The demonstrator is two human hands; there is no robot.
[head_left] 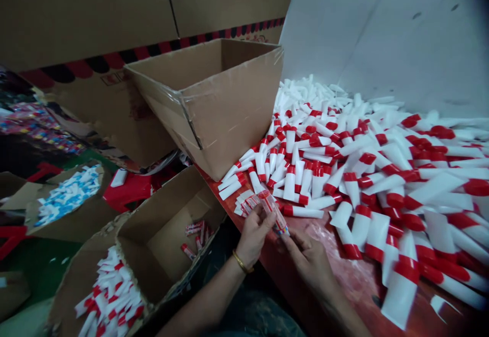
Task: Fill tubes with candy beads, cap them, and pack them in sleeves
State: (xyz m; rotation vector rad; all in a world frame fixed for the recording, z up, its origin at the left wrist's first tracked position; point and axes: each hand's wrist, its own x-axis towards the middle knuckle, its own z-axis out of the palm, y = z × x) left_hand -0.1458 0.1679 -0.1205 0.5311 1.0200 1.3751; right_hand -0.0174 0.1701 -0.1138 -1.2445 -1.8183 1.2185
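Observation:
In front of me, at the edge of the red table [324,242], both hands are on one red-and-white printed tube [272,208]. My left hand [255,234], with a gold bangle on its wrist, grips the tube between thumb and fingers. My right hand [310,258] pinches its lower, blue-marked end. Beside the left fingers, partly hidden, lie several striped printed pieces [250,203]; I cannot tell whether the left hand holds them. Plain white tubes with red caps [289,183] lie heaped just beyond both hands.
An open cardboard box [233,107] stands on the table's left. Below it, another box [153,255] contains a few printed tubes [198,235]. White-and-red tubes [114,296] fill a carton at lower left. Farther left, a carton holds blue-and-white pieces [71,194]. A pale wall [393,31] rises behind the heap.

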